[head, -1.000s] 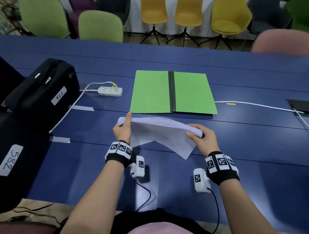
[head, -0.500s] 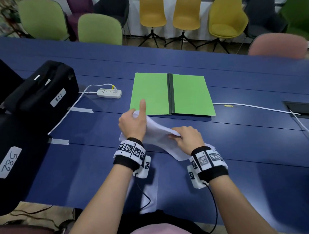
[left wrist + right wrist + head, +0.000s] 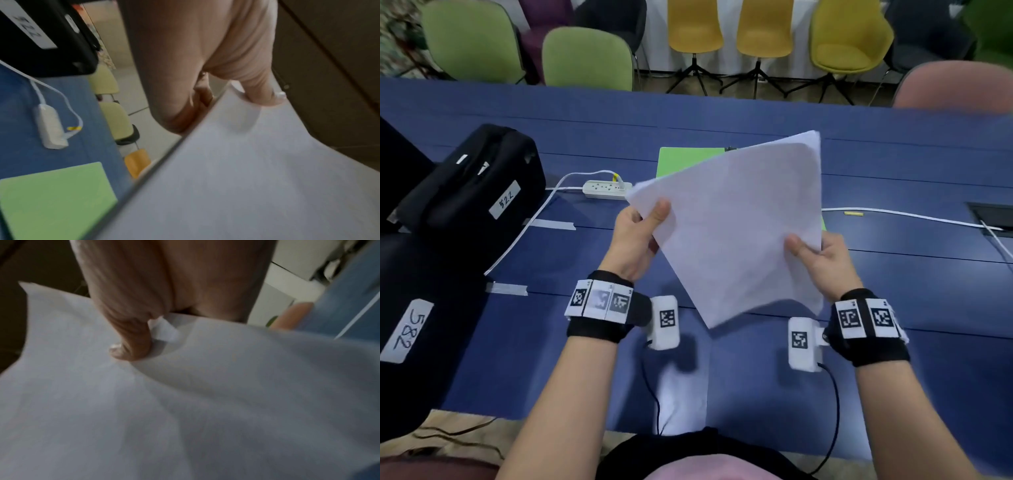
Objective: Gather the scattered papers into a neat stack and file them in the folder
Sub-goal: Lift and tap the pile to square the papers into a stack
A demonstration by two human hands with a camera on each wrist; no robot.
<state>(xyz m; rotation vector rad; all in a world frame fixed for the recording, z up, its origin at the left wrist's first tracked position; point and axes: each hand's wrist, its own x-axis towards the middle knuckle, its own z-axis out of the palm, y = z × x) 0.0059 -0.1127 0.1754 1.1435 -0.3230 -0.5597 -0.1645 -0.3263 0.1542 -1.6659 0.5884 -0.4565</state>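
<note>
A stack of white papers stands tilted in the air above the blue table, one corner pointing down. My left hand pinches its left corner, thumb on the near face. My right hand pinches the right edge the same way. The papers fill the left wrist view and the papers fill the right wrist view, where my thumb presses a creased sheet. The open green folder lies flat behind the stack and is mostly hidden by it; the green folder shows in the left wrist view.
A white power strip with its cable lies left of the folder. Black cases labelled 522 and 582 stand at the left. A white cable runs to a floor box at the right. Chairs line the table's far side.
The papers were pressed low near the table half a second ago; both hands have lifted them and turned them upright, so they now cover most of the folder.
</note>
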